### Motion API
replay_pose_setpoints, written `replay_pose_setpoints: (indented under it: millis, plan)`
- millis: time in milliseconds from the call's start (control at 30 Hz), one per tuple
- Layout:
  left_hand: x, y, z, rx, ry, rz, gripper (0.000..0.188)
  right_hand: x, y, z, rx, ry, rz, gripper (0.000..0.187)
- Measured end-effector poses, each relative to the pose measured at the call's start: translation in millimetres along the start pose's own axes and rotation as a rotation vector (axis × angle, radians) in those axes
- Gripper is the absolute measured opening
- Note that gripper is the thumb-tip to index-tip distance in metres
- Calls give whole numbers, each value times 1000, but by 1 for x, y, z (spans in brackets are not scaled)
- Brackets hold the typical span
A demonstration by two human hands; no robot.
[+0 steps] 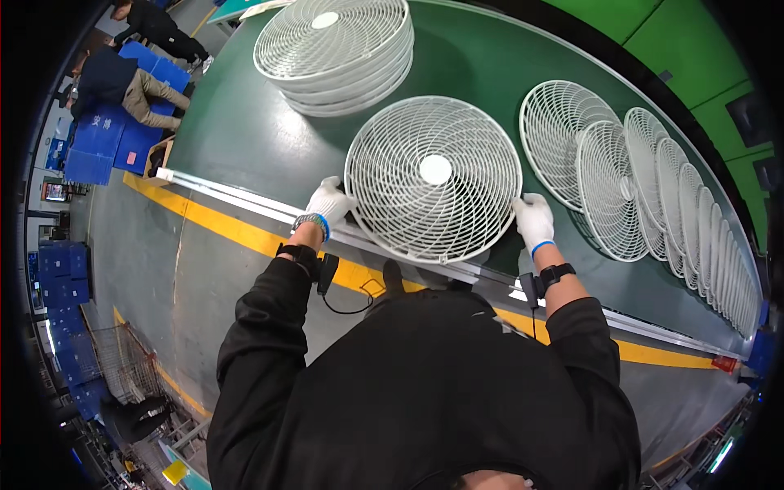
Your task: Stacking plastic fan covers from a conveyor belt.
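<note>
Between my two white-gloved hands is a round white fan grille (392, 181) with spiral wires and a plain disc at its centre. My left hand (330, 202) grips its left rim, and my right hand (534, 219) holds the right rim. The fingers of both hands close around the edge, partly hidden by the gloves and wires. The grille is over the near edge of a green table (245, 131), its lower rim reaching past the metal side rail. Whether it touches the tabletop I cannot tell.
A stack of similar grilles (347, 73) stands at the far left of the table. To the right, a long row of grilles (608, 188) lies overlapping. Two people work by blue boxes (102, 135) at upper left. A yellow line (237, 231) marks the floor.
</note>
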State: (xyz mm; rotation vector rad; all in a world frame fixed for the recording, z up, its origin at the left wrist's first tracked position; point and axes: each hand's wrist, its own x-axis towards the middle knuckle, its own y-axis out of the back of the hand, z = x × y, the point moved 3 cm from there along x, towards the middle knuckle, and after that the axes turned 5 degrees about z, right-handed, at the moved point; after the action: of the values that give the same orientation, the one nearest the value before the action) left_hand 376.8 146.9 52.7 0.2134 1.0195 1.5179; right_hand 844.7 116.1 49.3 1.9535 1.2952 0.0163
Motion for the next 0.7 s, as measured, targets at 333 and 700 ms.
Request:
replay_pose_setpoints:
  millis: [333, 700]
  plan:
    - [33, -6, 23, -577, 158, -265, 54, 31, -4, -25, -26, 182, -69, 60]
    - [-30, 51, 98, -795, 57, -347, 56, -19, 77, -82, 238, 756, 516, 52]
